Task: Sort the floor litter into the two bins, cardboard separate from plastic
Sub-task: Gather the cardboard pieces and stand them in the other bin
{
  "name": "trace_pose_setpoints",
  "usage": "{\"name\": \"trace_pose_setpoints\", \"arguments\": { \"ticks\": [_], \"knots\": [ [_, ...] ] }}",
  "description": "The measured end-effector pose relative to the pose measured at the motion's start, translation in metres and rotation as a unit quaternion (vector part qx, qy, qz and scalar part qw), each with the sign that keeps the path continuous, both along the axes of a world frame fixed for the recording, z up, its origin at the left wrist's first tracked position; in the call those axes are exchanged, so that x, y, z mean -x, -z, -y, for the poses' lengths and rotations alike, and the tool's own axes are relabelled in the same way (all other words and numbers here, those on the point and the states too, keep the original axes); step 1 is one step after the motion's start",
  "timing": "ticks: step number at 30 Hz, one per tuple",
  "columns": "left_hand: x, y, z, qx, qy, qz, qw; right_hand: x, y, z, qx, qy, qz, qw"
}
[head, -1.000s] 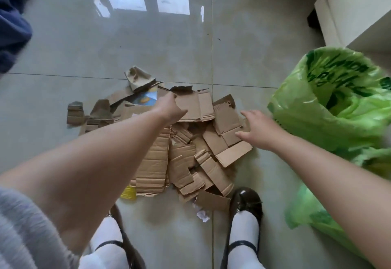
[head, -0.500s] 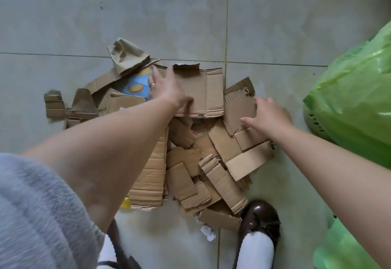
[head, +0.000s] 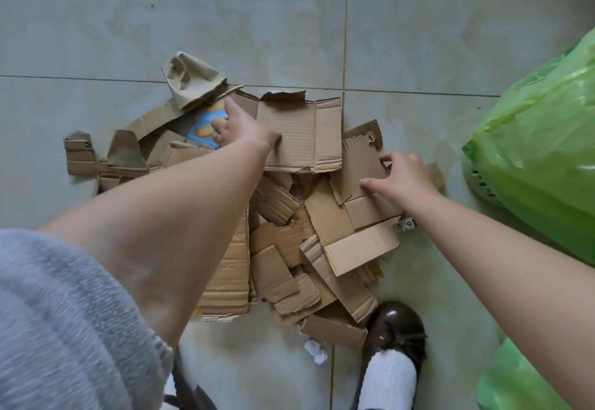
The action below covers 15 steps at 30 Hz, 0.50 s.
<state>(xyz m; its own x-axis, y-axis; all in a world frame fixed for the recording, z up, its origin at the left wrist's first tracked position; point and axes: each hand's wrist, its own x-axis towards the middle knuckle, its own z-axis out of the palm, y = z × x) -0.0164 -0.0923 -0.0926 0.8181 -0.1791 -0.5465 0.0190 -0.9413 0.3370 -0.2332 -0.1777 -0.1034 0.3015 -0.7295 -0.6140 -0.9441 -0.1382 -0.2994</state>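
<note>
Since a moment before, the left hand [head: 240,127] had curled onto the blue packet [head: 204,127]; the right hand [head: 401,177], fingers spread, pressed the cardboard [head: 360,164]. No writing was readable.

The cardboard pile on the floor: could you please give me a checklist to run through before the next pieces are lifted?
1. Left hand has a grip on cardboard: cannot tell; it rests at the edge of the large flat cardboard sheet, beside the blue printed wrapper.
2. Right hand on a cardboard piece: ok, fingers spread on it.
3. Green-bagged bin near the right hand: ok.
4. Second bin identifiable: cannot tell.
5. Wrapper free of cardboard: not ok, partly covered.
</note>
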Motion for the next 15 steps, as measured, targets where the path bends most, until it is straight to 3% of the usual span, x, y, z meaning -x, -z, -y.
{"name": "trace_pose_setpoints", "arguments": {
  "ticks": [5,10,15],
  "knots": [
    [-0.004,0.011,-0.003,0.063,-0.01,-0.002,0.998,-0.009,-0.001,-0.014,0.041,-0.018,-0.029,0.999],
    [-0.02,0.019,-0.01,0.087,0.018,0.008,0.996,-0.017,-0.002,-0.011,0.025,0.058,-0.003,0.998],
    [-0.039,0.005,-0.016,0.265,-0.079,-0.064,0.959,-0.012,-0.016,-0.006,-0.001,0.116,0.08,0.99]
  ]
}}
